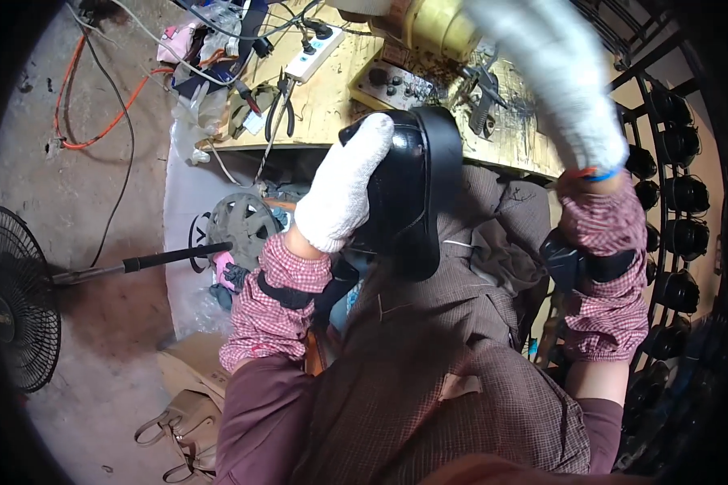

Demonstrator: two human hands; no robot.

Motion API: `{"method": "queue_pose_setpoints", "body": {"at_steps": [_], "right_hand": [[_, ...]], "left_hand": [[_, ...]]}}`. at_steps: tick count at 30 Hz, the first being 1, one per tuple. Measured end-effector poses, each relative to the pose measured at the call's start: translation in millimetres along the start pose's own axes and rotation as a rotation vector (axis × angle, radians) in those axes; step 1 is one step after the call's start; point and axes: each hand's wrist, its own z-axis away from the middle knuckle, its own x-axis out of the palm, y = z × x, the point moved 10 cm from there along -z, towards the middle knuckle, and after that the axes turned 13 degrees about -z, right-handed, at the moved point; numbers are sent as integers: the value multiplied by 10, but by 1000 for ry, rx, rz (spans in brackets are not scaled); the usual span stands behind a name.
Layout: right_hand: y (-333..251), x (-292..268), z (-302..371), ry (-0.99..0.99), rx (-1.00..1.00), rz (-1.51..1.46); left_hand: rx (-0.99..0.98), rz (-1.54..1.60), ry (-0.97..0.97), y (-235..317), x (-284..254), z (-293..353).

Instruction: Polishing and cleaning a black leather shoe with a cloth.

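Observation:
My left hand (341, 190), in a white knit glove, is closed around a shiny black leather shoe (396, 158) in front of the workbench. The shoe is tilted, and its thick black sole faces right. My right hand (554, 69), also in a white glove, is raised over the bench at the upper right. Motion smears that hand, and its fingers run toward the top edge, so I cannot make out their shape or anything in them. Nearest to it stands a yellow machine (441, 28). The right hand is apart from the shoe.
On the wooden bench (332, 101) are a control box with knobs (392, 83), a white power strip (317, 52) and pliers (281, 109). Several black shoes (687, 194) sit on a rack at right. A floor fan (20, 299), an orange cable (67, 105) and a brown bag (188, 424) are at left.

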Motion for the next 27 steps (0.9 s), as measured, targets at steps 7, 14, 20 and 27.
{"method": "queue_pose_setpoints", "body": {"at_steps": [7, 14, 20, 27], "right_hand": [[-150, 1695, 1459, -771, -231, 198], [712, -393, 2108, -31, 431, 232], [1085, -887, 1831, 162, 485, 423], [1886, -627, 1553, 75, 394, 723]], "left_hand": [[191, 32, 175, 219, -546, -400], [237, 70, 377, 404, -1004, -856], [299, 16, 480, 483, -1127, -849], [159, 33, 507, -139, -619, -314]]}}
